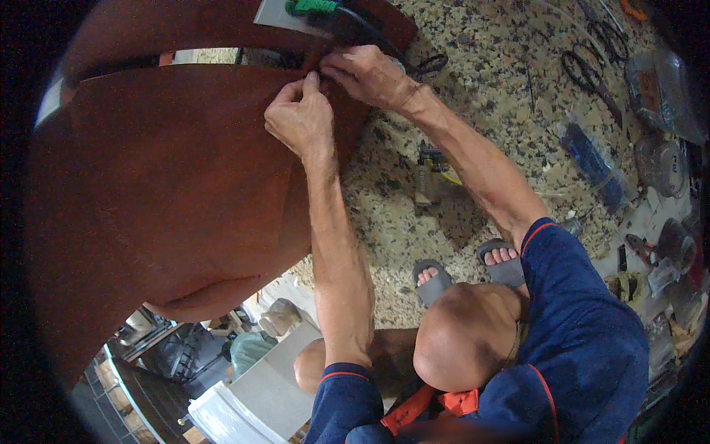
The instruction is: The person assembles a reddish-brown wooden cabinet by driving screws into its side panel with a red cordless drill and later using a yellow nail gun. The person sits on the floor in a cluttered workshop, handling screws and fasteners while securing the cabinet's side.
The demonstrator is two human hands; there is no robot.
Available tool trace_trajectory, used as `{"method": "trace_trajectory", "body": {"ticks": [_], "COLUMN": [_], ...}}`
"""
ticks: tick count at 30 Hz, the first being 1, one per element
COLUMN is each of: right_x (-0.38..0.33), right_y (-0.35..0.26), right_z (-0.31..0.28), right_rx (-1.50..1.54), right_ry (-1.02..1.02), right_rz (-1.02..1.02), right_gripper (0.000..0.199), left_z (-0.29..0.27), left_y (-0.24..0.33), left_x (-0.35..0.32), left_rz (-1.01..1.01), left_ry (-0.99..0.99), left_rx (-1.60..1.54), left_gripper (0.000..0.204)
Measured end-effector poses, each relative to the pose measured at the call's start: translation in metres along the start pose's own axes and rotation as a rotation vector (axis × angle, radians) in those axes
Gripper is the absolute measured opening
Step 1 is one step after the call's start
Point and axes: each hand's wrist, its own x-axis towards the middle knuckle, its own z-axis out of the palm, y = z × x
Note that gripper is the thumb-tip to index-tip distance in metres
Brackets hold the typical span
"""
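Note:
A large reddish-brown leather-like sheet [185,163] spreads over the left side, with a long gap near its far edge. My left hand [302,115] pinches the sheet at the right end of this gap, thumb and fingers pressed together. Right beside it, my right hand [377,78] is closed too, its fingertips on the same reddish-brown material. Whether a small thing sits between the fingertips is hidden. Just beyond the hands, a tool with a green end [310,7] and a dark body lies over a pale flat panel [277,18].
Scissors [592,81] lie on the speckled floor [488,81] at the right, near a blue packet [592,163] and a clear plastic container [665,96]. A small yellow-and-black tool [433,177] lies under my right arm. My sandalled feet [433,281] are close to it.

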Motion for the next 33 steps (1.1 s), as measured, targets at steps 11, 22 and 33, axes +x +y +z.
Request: {"method": "trace_trajectory", "body": {"ticks": [11, 22, 33], "right_x": [0.009, -0.005, -0.004], "right_y": [0.004, -0.005, 0.002], "right_z": [-0.002, 0.013, 0.004], "right_rx": [-0.110, -0.120, 0.001], "right_ry": [-0.026, 0.161, 0.171], "right_rz": [-0.171, 0.020, 0.094], "right_gripper": [0.009, 0.017, 0.018], "left_z": [0.003, 0.008, 0.018], "left_y": [0.006, -0.013, 0.003], "left_x": [-0.005, -0.004, -0.011], "left_rz": [0.006, 0.116, 0.099], "left_ry": [0.058, 0.071, 0.222], "left_rx": [-0.012, -0.057, -0.004], "left_gripper": [0.028, 0.029, 0.026]}}
